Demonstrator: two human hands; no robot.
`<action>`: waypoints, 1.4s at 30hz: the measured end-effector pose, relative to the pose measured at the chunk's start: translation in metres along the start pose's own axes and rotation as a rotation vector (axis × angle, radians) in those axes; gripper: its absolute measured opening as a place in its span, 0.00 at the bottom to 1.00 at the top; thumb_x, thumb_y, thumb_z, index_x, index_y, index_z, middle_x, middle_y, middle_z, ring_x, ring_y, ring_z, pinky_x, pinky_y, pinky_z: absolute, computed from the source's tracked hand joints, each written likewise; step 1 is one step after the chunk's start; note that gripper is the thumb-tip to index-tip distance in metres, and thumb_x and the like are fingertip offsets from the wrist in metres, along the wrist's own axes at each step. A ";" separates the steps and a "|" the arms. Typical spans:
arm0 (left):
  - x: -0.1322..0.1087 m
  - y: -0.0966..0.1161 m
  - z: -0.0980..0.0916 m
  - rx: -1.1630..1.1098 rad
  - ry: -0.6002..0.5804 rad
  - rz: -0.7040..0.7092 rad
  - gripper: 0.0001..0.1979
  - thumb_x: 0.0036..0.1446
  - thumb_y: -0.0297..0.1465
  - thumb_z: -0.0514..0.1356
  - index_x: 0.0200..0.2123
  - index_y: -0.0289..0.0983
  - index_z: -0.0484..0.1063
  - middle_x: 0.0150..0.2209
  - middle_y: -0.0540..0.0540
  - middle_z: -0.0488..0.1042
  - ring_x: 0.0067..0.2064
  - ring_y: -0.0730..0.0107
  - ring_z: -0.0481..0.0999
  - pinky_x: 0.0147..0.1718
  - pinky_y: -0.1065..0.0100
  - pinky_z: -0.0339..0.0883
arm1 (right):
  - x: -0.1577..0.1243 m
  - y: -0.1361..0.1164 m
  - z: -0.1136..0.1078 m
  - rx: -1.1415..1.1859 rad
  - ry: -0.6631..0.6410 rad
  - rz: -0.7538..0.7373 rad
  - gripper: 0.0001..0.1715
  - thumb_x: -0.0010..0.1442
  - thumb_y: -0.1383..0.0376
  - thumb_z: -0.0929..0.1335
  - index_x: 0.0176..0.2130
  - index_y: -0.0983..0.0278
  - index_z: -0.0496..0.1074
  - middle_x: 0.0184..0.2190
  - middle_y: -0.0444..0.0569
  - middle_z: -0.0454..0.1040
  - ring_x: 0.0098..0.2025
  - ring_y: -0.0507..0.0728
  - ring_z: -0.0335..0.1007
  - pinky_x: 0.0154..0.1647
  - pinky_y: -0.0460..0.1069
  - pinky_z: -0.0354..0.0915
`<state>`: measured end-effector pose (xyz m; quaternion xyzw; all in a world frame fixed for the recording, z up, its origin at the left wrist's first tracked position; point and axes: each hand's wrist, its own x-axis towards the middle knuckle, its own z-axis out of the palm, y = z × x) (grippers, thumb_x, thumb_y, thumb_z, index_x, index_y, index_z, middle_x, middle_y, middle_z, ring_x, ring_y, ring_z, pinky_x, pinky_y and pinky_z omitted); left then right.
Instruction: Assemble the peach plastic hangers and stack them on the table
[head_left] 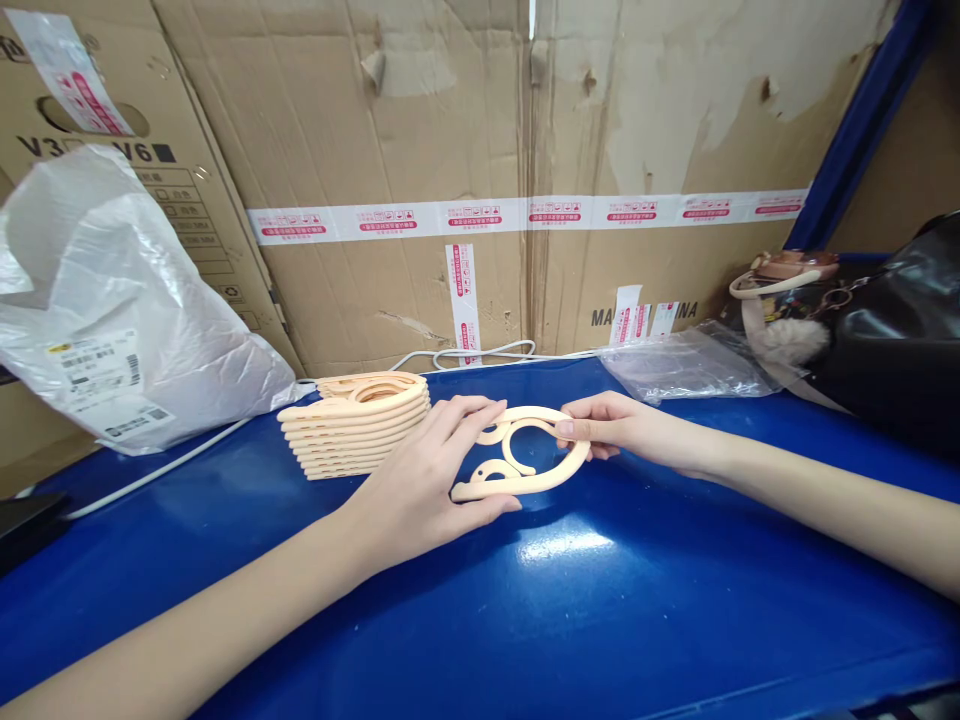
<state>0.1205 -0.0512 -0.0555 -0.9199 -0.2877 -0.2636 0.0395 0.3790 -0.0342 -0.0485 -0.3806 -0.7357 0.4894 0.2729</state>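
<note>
A cream plastic folding hanger (551,483), folded into a loop with a curved hook inside, is held just above the blue table. My right hand (611,428) pinches its right end between thumb and fingers. Around its left end lies my left hand (431,465), fingers along the upper edge and thumb by the lower one; the palm side is hidden. Left of that hand stands a neat stack of the same folded hangers (356,430), partly covered by my left fingers.
Tall cardboard boxes (360,130) wall off the back of the blue table (480,620). A white plastic mailing bag (135,300) leans at the left, near a white cable (180,462). Back right are a clear plastic bag (682,365) and a black bag (892,310).
</note>
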 end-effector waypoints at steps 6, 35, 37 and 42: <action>0.000 0.001 0.001 0.064 -0.027 0.053 0.37 0.59 0.47 0.58 0.64 0.37 0.49 0.59 0.36 0.62 0.58 0.50 0.63 0.55 0.51 0.60 | -0.002 -0.003 0.006 0.036 0.025 0.000 0.20 0.56 0.51 0.70 0.32 0.67 0.74 0.22 0.40 0.65 0.24 0.47 0.54 0.25 0.45 0.49; -0.004 0.003 0.002 0.054 -0.014 0.039 0.38 0.57 0.48 0.59 0.63 0.34 0.51 0.58 0.35 0.65 0.58 0.50 0.65 0.55 0.51 0.61 | -0.004 -0.003 0.009 0.096 0.031 0.056 0.18 0.53 0.53 0.73 0.29 0.67 0.74 0.20 0.40 0.66 0.23 0.47 0.55 0.25 0.45 0.48; -0.004 0.002 0.003 0.068 -0.018 0.051 0.39 0.57 0.49 0.59 0.64 0.34 0.51 0.58 0.35 0.65 0.58 0.50 0.65 0.55 0.51 0.61 | -0.004 -0.003 0.009 0.096 0.025 0.054 0.18 0.54 0.54 0.72 0.29 0.67 0.74 0.21 0.40 0.66 0.24 0.47 0.56 0.26 0.45 0.49; -0.002 0.001 0.005 0.093 -0.033 0.061 0.40 0.58 0.50 0.58 0.64 0.31 0.51 0.58 0.34 0.66 0.57 0.51 0.65 0.54 0.53 0.62 | -0.005 -0.002 0.009 0.084 0.024 0.052 0.18 0.54 0.54 0.72 0.30 0.68 0.75 0.22 0.41 0.68 0.25 0.47 0.58 0.26 0.45 0.50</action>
